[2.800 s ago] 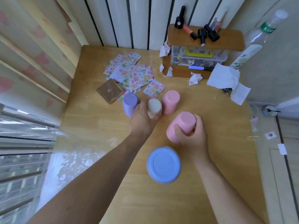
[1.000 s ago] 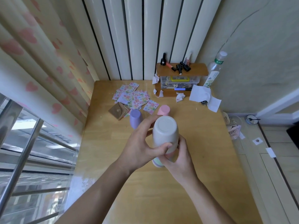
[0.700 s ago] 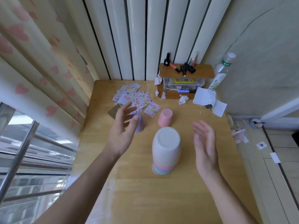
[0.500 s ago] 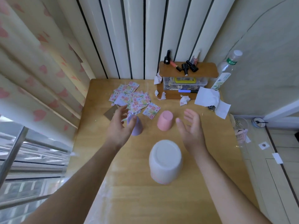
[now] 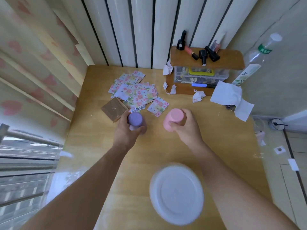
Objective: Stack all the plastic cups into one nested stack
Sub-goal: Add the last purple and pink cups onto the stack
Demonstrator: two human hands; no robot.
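Observation:
An upside-down stack of cups (image 5: 177,194) with a white cup on top stands on the wooden table (image 5: 224,146) close to me, between my forearms. Farther out, my left hand (image 5: 127,133) is wrapped around an upside-down purple cup (image 5: 135,119). My right hand (image 5: 186,128) grips an upside-down pink cup (image 5: 173,119), which leans a little to the left. Both cups are at table level, roughly a hand's width apart.
Patterned cards (image 5: 137,92) and a brown square pad (image 5: 114,109) lie behind the purple cup. A wooden shelf (image 5: 207,59) with nail polish bottles over a clear box, crumpled tissues (image 5: 229,98) and a plastic bottle (image 5: 255,62) fill the far right corner.
Both hands have let go of the white-topped stack, reached forward and closed, the left on the purple cup and the right on the pink cup. The view has tipped downward.

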